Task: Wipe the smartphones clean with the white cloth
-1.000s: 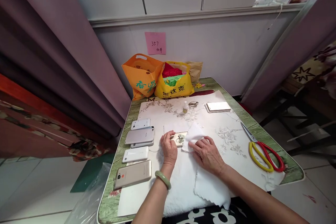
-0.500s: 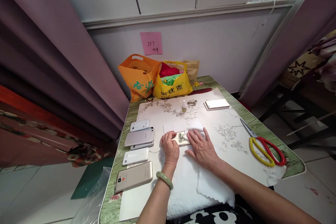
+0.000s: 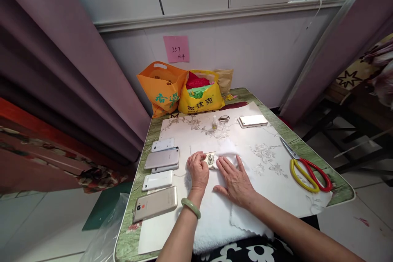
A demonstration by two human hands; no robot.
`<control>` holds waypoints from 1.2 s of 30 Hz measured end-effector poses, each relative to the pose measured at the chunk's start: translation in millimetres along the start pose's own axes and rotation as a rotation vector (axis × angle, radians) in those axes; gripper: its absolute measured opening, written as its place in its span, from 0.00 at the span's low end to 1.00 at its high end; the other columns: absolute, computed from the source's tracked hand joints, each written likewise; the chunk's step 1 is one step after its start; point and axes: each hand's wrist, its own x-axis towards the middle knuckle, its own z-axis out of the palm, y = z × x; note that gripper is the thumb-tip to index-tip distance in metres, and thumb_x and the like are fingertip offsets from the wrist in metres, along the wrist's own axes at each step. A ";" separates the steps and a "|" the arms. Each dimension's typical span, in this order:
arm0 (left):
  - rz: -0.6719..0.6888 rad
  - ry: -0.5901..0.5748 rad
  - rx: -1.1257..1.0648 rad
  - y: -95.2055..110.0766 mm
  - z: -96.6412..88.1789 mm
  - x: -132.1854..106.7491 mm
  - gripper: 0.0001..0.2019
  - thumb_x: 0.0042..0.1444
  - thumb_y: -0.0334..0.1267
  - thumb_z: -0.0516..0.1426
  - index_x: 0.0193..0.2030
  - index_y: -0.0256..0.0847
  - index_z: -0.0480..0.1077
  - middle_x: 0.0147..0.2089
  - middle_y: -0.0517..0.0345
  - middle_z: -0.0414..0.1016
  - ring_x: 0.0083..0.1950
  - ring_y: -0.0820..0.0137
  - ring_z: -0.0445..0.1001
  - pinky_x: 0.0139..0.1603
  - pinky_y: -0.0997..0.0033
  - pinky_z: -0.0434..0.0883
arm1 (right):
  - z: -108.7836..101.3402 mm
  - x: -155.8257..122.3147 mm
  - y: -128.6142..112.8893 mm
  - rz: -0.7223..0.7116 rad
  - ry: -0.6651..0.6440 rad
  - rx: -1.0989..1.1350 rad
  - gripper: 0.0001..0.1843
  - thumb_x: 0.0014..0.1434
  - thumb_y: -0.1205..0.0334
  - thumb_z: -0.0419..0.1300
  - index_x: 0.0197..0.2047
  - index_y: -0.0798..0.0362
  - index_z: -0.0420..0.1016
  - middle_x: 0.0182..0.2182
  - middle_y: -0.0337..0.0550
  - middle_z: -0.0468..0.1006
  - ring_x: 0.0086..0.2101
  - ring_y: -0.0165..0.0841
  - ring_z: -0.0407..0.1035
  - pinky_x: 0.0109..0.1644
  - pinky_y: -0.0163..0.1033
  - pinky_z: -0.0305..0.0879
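A gold phone with a ring stand on its back lies on a white towel in the middle of the table. My left hand, a green bangle on its wrist, grips the phone's left end with curled fingers. My right hand lies flat, fingers stretched out, pressing a white cloth over the phone's right part. Most of the phone is hidden under the hands and cloth.
Several phones lie in a column at the table's left. Yellow-and-red scissors rest at the right edge. A small bottle, glasses and another phone sit at the back, before orange and yellow bags.
My right hand has gone from pinching up the white cloth to lying flat on it over the phone. The left hand has stayed on the phone's left end.
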 end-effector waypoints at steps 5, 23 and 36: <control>0.086 0.038 0.144 15.0 -2.1 -4.3 0.02 0.56 0.34 0.57 0.34 0.43 0.71 0.47 0.50 0.76 0.56 0.56 0.69 0.59 0.51 0.58 | -2.6 14.3 13.5 0.087 -0.005 0.016 0.36 0.67 0.40 0.46 0.69 0.57 0.56 0.65 0.55 0.63 0.63 0.46 0.56 0.69 0.63 0.26; 0.244 -0.128 0.105 20.7 -13.4 23.1 0.08 0.62 0.33 0.54 0.38 0.44 0.76 0.37 0.57 0.81 0.38 0.65 0.74 0.43 0.64 0.69 | 4.8 1.0 53.8 0.316 0.398 0.129 0.17 0.67 0.57 0.51 0.54 0.52 0.72 0.55 0.48 0.75 0.56 0.41 0.63 0.64 0.49 0.46; 0.489 -0.318 0.180 12.3 -5.9 49.3 0.04 0.58 0.34 0.60 0.36 0.45 0.77 0.50 0.52 0.77 0.52 0.60 0.71 0.53 0.54 0.68 | -1.5 0.2 54.4 0.457 0.367 0.191 0.15 0.62 0.65 0.55 0.52 0.48 0.74 0.47 0.44 0.79 0.48 0.40 0.65 0.58 0.47 0.46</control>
